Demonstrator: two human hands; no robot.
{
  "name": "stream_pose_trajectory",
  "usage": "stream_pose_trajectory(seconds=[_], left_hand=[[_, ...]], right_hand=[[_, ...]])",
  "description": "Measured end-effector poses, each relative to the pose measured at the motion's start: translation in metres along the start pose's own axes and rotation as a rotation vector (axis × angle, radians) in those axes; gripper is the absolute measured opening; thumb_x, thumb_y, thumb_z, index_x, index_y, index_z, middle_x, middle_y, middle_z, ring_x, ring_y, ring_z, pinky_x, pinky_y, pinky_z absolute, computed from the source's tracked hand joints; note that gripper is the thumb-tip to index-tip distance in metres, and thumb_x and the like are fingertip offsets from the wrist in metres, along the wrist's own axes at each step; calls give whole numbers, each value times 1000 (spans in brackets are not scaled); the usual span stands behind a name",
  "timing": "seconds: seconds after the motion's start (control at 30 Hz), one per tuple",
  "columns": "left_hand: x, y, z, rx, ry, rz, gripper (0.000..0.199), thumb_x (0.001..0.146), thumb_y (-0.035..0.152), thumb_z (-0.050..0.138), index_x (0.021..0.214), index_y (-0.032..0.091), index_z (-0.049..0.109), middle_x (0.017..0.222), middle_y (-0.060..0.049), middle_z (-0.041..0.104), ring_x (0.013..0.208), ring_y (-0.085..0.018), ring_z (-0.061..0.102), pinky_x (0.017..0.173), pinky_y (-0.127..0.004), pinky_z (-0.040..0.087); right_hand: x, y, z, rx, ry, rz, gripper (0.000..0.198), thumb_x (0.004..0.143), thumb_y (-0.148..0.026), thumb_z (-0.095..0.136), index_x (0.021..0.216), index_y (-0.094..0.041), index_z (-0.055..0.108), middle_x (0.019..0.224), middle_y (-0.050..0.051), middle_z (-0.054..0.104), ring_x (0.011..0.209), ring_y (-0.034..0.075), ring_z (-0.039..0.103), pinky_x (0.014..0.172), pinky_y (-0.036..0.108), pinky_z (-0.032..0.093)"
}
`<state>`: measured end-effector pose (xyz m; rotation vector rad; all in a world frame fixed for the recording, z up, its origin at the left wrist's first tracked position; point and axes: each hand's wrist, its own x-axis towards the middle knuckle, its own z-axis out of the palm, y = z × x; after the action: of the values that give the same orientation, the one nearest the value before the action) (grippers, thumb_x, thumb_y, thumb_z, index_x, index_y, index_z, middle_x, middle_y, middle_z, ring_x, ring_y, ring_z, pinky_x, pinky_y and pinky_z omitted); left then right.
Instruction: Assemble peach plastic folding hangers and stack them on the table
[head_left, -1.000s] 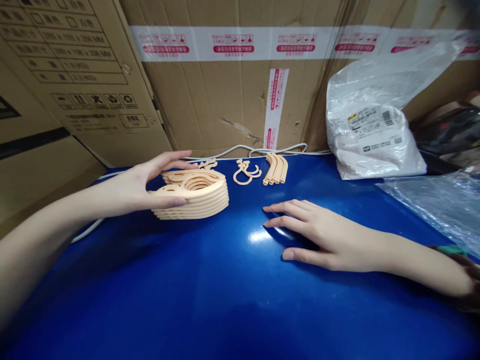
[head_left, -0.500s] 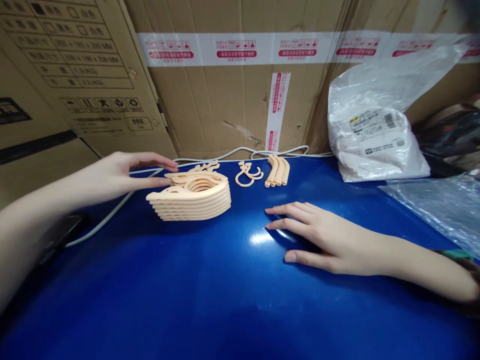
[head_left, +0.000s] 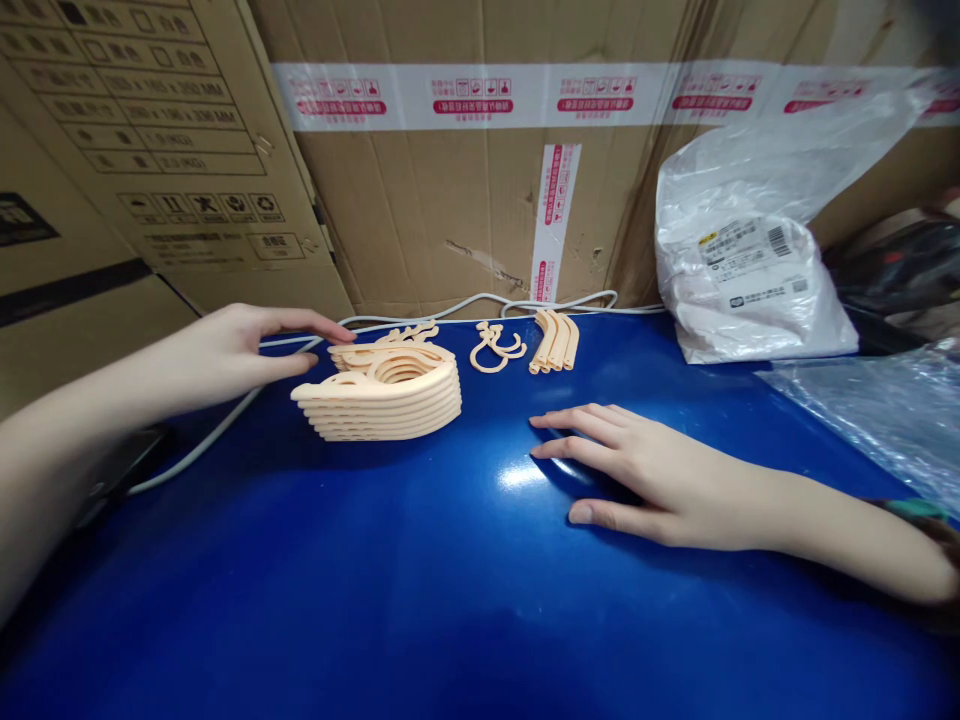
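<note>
A neat stack of peach plastic hanger pieces [head_left: 386,410] lies left of centre on the blue tabletop [head_left: 420,580]. At its back left corner is my left hand [head_left: 247,345], thumb and forefinger apart; the fingertip is at or just over the pieces, and I cannot tell if it touches. Behind the stack, more small peach parts [head_left: 412,332] are partly hidden. Several peach hooks [head_left: 496,348] lie to the right, beside a bundle of short curved peach tubes [head_left: 555,343]. My right hand [head_left: 626,460] rests palm down on the tabletop, fingers spread, holding nothing.
A big cardboard box [head_left: 420,220] walls off the back, and another carton [head_left: 172,150] stands at left. A white plastic bag [head_left: 750,270] with a label sits at back right, near clear plastic wrap [head_left: 885,410]. A pale cable [head_left: 225,435] runs along the back and left.
My left thumb has drawn back a little to the left, off the stack's edge, widening its gap to the pieces. My right hand and the peach parts stay where they were.
</note>
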<state>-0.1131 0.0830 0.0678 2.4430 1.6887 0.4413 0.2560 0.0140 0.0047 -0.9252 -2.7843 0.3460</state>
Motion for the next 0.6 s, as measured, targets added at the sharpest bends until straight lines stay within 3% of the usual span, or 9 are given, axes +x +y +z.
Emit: stream_pose_trajectory(seconds=[0.37,0.6], left_hand=[[2,2,1,9,-6,-15,43,85,48,47,112,19,65,112,0,70,99,-23,61,100,-40,43],[-3,17,1,-40,218,-22,44,90,52,43,118,23,61,119,0,65,102,-22,59,100,-36,43]], right_hand=[[0,0,0,-2,-4,1,48,94,-48,51,134,-22,53,143,12,47,129,26,45,107,46,37],[0,0,-1,-24,-29,9,49,95,-50,48,134,-22,52,144,12,45,131,25,43,108,44,36]])
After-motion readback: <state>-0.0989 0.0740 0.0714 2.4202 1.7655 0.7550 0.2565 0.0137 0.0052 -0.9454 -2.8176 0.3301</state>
